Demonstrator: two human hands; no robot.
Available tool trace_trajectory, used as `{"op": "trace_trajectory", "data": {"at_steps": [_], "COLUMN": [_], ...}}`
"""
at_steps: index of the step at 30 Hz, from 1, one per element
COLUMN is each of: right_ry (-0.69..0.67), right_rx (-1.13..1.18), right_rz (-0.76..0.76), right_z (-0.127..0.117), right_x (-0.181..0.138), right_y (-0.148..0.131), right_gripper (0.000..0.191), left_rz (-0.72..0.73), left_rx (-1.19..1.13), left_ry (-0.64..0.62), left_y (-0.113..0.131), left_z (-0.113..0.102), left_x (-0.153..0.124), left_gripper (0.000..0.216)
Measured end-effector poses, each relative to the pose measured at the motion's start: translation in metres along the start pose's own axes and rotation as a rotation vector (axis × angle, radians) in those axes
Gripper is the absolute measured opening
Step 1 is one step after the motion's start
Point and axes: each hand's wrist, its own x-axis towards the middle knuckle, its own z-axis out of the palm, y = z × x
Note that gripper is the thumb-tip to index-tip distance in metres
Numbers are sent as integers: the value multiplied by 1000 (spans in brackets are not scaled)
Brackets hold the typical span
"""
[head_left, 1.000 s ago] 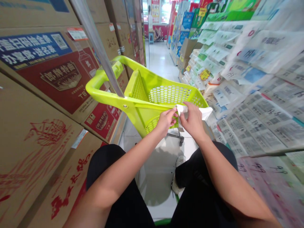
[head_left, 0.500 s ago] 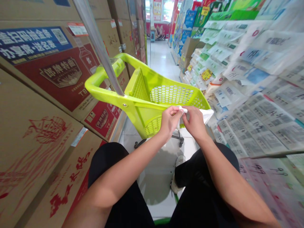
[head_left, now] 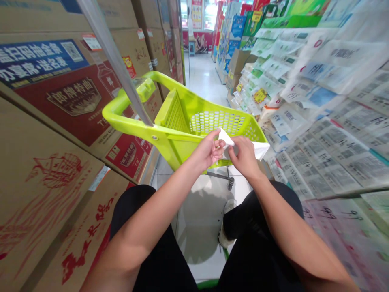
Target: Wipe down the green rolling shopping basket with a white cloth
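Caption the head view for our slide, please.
Left hand and right hand holding a white sheet at a lime cart.

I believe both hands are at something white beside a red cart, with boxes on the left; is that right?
The cart is yellow-green, not red, as the head view shows; the left hand, right hand, white piece and boxes are as you say.

A green cart (head_left: 182,142) blocks the way to open floor (head_left: 206,83) beyond
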Motion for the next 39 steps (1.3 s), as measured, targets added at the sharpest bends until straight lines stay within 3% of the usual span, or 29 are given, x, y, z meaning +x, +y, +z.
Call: {"op": "trace_trajectory", "data": {"at_steps": [4, 9, 12, 15, 19, 23, 27, 29, 33, 35, 39], "right_ry": [-31, -31, -9, -78, -192, -178, -173, -133, -33, -34, -53], "right_rx": [4, 46, -87, -248, -311, -336, -338, -344, -295, -253, -202], "right_rz": [10, -43, 26, 128, 182, 276, 354, 337, 199, 138, 13], "right_z": [-4, -16, -19, -17, -15, -16, -14, -11, 2, 11, 27], "right_x": [1, 5, 7, 8, 11, 15, 20, 22, 26, 26, 26], "right_y": [-5, -7, 6, 23, 41, 63, 84, 88, 68, 46, -8], "right_gripper": [30, 40, 43, 54, 65, 56, 50, 51, 57, 57, 51], "left_rz": [337, 820, 940, 1010, 1083, 1161, 1506, 1571, 1317, 1224, 1192], "left_rx": [269, 1135, 1631, 1842, 1862, 1809, 1586, 1446, 1489, 1515, 1544], "left_ry": [62, 235, 313, 423, 571, 721, 911, 1019, 1019, 1028, 1064], "left_y": [11, 35, 38, 39, 53, 75, 85, 84, 78, 78, 86], "left_z": [-3, -31, -44, -48, -52, -71, -92, -98, -96, -95, -102], "left_x": [-5, -21, -35, -48, -61, -73, -78, -77, -70, -68, -67], "left_gripper": [33, 22, 21, 23, 20, 18, 18, 24, 64, 67, 60]}}
